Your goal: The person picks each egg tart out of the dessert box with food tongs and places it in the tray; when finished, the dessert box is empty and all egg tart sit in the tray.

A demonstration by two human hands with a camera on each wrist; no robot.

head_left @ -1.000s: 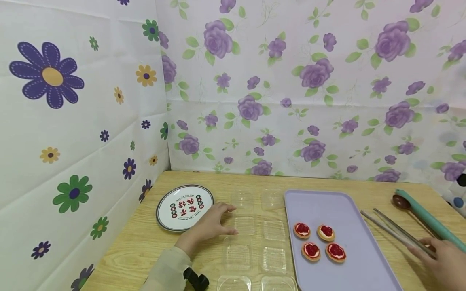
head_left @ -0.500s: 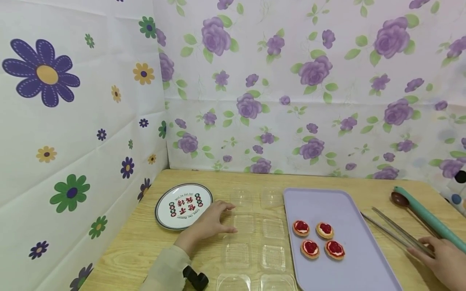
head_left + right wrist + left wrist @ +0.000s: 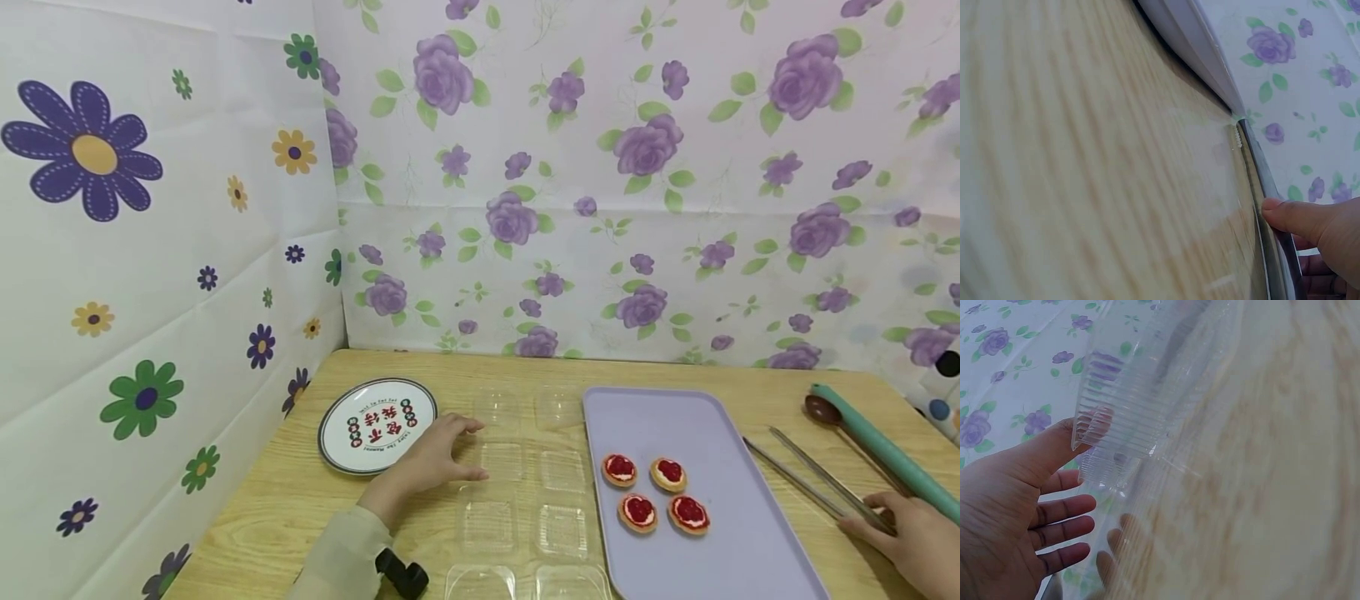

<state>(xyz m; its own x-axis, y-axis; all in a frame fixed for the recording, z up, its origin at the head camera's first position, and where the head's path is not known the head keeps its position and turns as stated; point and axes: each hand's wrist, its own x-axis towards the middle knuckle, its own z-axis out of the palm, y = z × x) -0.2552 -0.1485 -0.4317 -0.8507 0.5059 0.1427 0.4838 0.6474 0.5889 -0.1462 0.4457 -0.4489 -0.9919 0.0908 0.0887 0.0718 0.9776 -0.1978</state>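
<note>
Clear plastic containers stand in two columns on the table, among them a ridged square one (image 3: 501, 463) beside my left hand (image 3: 433, 458). That hand's thumb and fingers are spread; in the left wrist view, the thumb tip shows through the ridged wall of a clear container (image 3: 1129, 406), and the other fingers stretch out straight, holding nothing. On the right, my right hand (image 3: 917, 533) holds metal tongs (image 3: 821, 472) near one end, their arms apart and pointing toward the tray. In the right wrist view, the thumb presses on the tongs (image 3: 1263, 181).
Several red-topped tarts (image 3: 637, 512) sit on a lilac tray (image 3: 720, 433) between the containers and the tongs. A printed white plate (image 3: 352, 454) lies at the left. Beyond the tongs lie a brown spoon (image 3: 825, 414) and a long teal object (image 3: 877, 446). Floral sheets hang behind and left.
The head view has shifted very slightly. My left hand stays at the containers, and my right hand stays on the tongs, whose arms have opened a little.
</note>
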